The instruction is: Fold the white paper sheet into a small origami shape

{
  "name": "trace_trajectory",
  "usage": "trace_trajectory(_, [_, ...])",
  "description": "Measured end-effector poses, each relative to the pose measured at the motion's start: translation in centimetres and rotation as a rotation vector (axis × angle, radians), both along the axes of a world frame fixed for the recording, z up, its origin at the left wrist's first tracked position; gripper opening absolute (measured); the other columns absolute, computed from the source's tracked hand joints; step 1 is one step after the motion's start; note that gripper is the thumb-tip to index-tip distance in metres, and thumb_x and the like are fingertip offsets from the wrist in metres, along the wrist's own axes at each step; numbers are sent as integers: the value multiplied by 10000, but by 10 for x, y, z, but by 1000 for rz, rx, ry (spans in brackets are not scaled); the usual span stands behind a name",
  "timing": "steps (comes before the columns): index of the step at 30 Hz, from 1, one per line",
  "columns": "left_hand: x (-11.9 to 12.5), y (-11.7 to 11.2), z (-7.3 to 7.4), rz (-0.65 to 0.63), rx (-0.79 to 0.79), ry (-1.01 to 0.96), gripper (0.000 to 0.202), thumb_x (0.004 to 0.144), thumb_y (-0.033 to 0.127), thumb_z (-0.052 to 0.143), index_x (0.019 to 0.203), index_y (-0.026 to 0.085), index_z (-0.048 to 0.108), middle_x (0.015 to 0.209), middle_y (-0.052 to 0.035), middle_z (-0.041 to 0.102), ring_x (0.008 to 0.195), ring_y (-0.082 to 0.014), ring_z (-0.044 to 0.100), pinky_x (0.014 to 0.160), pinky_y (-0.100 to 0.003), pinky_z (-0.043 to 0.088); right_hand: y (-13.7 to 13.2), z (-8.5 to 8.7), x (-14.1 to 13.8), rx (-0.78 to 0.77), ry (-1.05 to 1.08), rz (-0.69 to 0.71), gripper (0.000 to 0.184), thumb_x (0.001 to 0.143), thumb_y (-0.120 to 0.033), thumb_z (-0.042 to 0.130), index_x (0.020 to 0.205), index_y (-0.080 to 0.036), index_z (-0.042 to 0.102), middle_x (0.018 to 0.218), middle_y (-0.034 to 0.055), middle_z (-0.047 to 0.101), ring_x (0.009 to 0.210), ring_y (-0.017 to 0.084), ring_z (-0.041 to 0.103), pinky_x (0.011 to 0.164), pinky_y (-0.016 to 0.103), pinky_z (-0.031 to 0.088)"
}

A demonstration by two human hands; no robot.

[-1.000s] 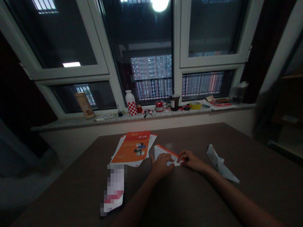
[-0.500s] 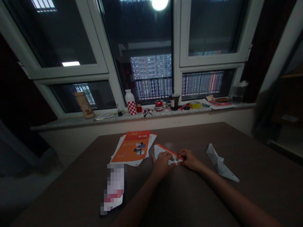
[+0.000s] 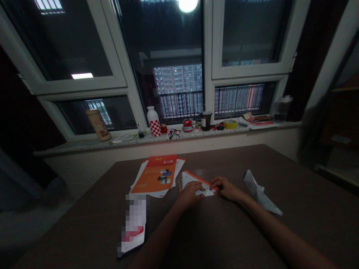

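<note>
A folded sheet of paper (image 3: 208, 192), white with print and an orange-red strip along its far edge, lies on the dark table in front of me. My left hand (image 3: 191, 193) rests on its left part, palm down with the fingers spread. At the right end, my right hand (image 3: 225, 188) has its fingers and thumb pinched on the sheet. Both hands cover parts of the paper, so some creases are hidden. Right of them lies a folded white paper shape (image 3: 259, 192) with pointed ends, touched by neither hand.
An orange booklet (image 3: 157, 173) tops loose sheets at the left. Nearer me lies a phone (image 3: 134, 226), its screen pixelated. On the windowsill behind the table (image 3: 224, 160) stand a checkered bottle (image 3: 154, 123), a tan flask (image 3: 98, 125), a dark cup (image 3: 206, 121) and yellow tape (image 3: 230, 124).
My left hand has slid slightly left, away from the right hand, baring more of the paper between them. My right hand stays at the paper's right end.
</note>
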State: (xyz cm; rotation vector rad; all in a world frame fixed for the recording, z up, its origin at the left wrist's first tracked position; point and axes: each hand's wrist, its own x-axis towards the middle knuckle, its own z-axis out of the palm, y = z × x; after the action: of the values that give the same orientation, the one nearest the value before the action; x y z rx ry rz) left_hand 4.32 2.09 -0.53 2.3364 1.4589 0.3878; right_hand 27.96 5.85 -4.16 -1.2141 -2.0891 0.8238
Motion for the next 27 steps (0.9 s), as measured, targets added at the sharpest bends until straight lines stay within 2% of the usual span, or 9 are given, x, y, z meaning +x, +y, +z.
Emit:
trace_trajectory(5, [2, -3, -1, 37, 2, -25, 263, 846, 357, 615, 1106, 337, 650, 1396, -4, 530, 1335, -270, 395, 1093, -664, -131, -3, -1, 0, 18, -6, 11, 245, 691, -153, 645, 888, -242, 761, 1180, 62, 598, 1142, 236, 525, 1041, 392, 351])
trace_trajectory(8, [9, -5, -4, 73, 44, -34, 231, 849, 408, 612, 1059, 321, 649, 1353, -7, 557, 1306, -280, 417, 1085, -692, -109, -5, -1, -3, 34, -32, -13, 178, 710, -256, 710, 881, -243, 755, 1168, 65, 595, 1148, 252, 511, 1039, 402, 348])
trace_trajectory(12, [18, -8, -4, 111, 122, 4, 193, 873, 425, 590, 1024, 312, 631, 1223, -3, 606, 1241, -274, 456, 1066, -740, -43, -8, 1, -9, 64, -68, -48, 213, 716, -378, 752, 884, -247, 740, 1119, 65, 604, 1123, 262, 509, 1020, 406, 352])
trace_trajectory(16, [23, -10, -1, 121, 137, 25, 203, 868, 439, 602, 1008, 293, 620, 1175, -12, 605, 1216, -277, 454, 1074, -736, 2, -8, 0, -11, 75, -77, -62, 210, 706, -347, 761, 884, -241, 730, 1116, 62, 595, 1106, 256, 507, 1007, 396, 349])
trace_trajectory(22, [21, -9, 4, 109, 92, 63, 241, 856, 436, 608, 1052, 296, 616, 1242, -22, 581, 1249, -299, 435, 1081, -727, 0, -3, -6, -10, 65, -91, -35, 244, 696, -330, 764, 926, -255, 735, 1135, 58, 596, 1131, 254, 493, 1029, 406, 323])
trace_trajectory(27, [16, -7, 5, 103, 59, 37, 237, 852, 377, 613, 1078, 308, 629, 1287, -19, 577, 1281, -291, 432, 1108, -694, 2, 2, -6, -1, 40, -46, 4, 282, 670, -222, 729, 950, -254, 747, 1176, 58, 608, 1183, 262, 481, 1058, 416, 309])
